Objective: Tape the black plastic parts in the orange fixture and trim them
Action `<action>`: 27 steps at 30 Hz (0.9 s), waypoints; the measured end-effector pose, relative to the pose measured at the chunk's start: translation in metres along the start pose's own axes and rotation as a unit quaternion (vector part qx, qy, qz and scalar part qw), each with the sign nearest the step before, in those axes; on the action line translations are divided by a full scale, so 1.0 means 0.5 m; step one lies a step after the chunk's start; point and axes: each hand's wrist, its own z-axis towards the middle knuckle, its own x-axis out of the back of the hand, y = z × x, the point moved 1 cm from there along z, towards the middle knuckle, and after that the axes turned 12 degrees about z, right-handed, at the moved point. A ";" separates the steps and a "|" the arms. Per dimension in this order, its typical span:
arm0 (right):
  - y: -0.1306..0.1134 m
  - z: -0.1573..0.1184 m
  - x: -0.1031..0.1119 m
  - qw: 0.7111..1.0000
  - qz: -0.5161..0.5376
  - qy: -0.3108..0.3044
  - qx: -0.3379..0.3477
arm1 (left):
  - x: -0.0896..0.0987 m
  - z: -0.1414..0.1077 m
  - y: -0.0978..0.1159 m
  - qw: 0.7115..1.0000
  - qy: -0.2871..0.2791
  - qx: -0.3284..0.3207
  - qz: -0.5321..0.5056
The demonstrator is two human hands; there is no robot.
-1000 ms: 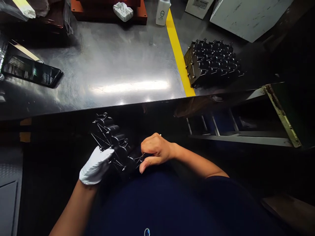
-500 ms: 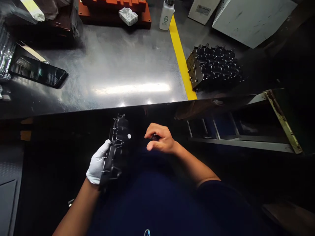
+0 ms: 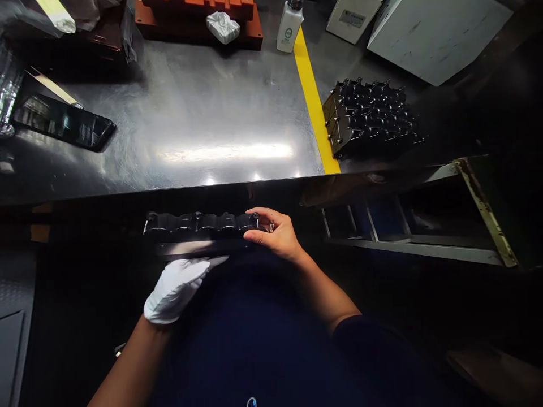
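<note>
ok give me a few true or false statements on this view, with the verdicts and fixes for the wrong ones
1. The right hand grips one end of the black part. True.

2. The right hand wears a white glove. False: it is bare; the left hand wears the glove.

3. The stack of black parts sits right of the yellow stripe in the picture. True.

4. The held part lies on the metal bench. False: it is held in front of the metal bench, off its top.

5. A black phone-like device lies at the bench's left side in the picture. True.
</note>
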 end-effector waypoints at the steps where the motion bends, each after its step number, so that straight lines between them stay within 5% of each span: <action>1: 0.001 -0.003 -0.010 1.000 0.004 -0.023 -0.010 | -0.010 0.000 0.001 1.000 0.009 -0.018 -0.004; 4: -0.008 -0.009 -0.025 0.996 0.002 -0.083 -0.029 | -0.036 0.004 0.000 0.997 0.051 -0.030 -0.051; 9: -0.031 -0.007 -0.016 0.994 -0.083 -0.072 -0.007 | -0.058 0.008 -0.006 0.983 0.105 0.061 -0.136; 13: -0.021 -0.012 -0.015 0.989 -0.129 -0.066 0.039 | -0.061 0.013 -0.012 0.972 0.090 0.092 -0.198; 17: -0.018 -0.001 0.015 0.936 -0.308 0.015 0.168 | -0.033 0.017 -0.012 0.972 0.090 0.077 -0.203; 20: -0.038 0.012 0.044 0.889 -0.428 0.049 0.156 | -0.001 0.011 -0.011 0.985 0.068 0.061 -0.144; 22: -0.056 0.013 0.043 0.883 -0.440 -0.027 0.162 | 0.013 0.002 -0.010 0.995 0.036 0.051 -0.075; 25: -0.075 -0.003 0.010 0.872 -0.374 -0.246 0.201 | 0.014 -0.008 -0.010 0.998 -0.014 0.051 0.026; 27: -0.078 -0.013 -0.012 0.849 -0.353 -0.325 0.222 | 0.006 -0.010 -0.009 0.997 -0.042 0.042 0.054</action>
